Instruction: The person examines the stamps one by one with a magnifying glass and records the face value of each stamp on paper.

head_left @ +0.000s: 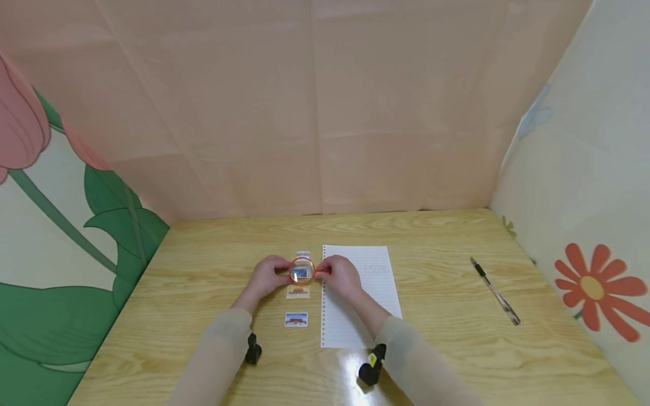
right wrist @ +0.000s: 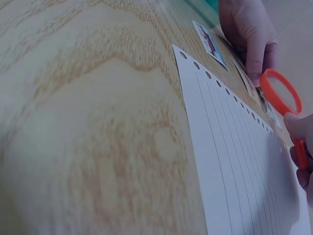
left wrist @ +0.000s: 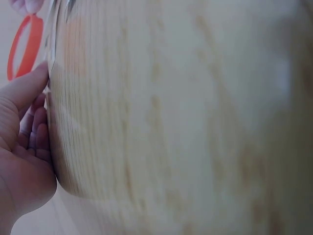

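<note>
My right hand (head_left: 343,274) pinches the handle of a small red-rimmed magnifying glass (head_left: 302,259). Its round lens is above a blue picture stamp (head_left: 301,273) on the wooden table. On the lens's other side is my left hand (head_left: 266,276), thumb and index fingertips by the stamp's left edge and close to the red rim; whether they grip anything is hidden. In the right wrist view the left fingertips (right wrist: 257,81) point down beside the ring. Nearer me lie a yellow stamp (head_left: 298,292) and a stamp with a red building (head_left: 296,320); another stamp (head_left: 303,255) lies beyond the lens.
A lined, hole-punched sheet (head_left: 350,327) with faint handwriting lies partly under my right hand and forearm. Farther right lies a black-capped clear pen (head_left: 495,290). A pinkish sheet (head_left: 315,113) hangs at the back, and flower-patterned panels (head_left: 591,287) flank the table (head_left: 431,304).
</note>
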A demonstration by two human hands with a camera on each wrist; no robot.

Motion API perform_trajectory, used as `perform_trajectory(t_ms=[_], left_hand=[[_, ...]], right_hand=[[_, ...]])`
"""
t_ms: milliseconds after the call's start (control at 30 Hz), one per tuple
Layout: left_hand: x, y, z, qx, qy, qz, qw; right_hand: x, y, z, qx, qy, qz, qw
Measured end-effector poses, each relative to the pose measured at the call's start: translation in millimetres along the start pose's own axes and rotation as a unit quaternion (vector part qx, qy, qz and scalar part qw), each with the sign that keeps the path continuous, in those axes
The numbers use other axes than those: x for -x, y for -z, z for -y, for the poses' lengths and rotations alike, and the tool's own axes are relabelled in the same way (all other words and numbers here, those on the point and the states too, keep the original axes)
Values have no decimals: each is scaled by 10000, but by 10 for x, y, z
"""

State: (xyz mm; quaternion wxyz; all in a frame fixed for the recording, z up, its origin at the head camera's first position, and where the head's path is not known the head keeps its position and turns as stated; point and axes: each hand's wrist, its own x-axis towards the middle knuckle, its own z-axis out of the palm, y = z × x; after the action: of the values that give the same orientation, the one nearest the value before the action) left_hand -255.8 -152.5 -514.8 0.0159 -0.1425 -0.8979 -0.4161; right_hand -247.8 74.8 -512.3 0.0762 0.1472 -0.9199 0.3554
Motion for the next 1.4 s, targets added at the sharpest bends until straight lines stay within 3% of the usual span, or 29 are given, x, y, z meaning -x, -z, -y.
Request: perform_trajectory(t_ms=[400,667,1000,1400], left_hand=[[20,12,-11,52,-1,19,10000],[15,28,-35,40,74,134,9999],[25,32,-49,14,215,249,9995],[54,21,-51,104,254,291,9992]], right_hand=[[24,40,-6,-160,-101,-6,9998],[142,257,-129,-420,13,-238,9988],[367,738,-552,-558,-83,-426,9975],[680,1230,-1122,-400,-536,-654,9956]])
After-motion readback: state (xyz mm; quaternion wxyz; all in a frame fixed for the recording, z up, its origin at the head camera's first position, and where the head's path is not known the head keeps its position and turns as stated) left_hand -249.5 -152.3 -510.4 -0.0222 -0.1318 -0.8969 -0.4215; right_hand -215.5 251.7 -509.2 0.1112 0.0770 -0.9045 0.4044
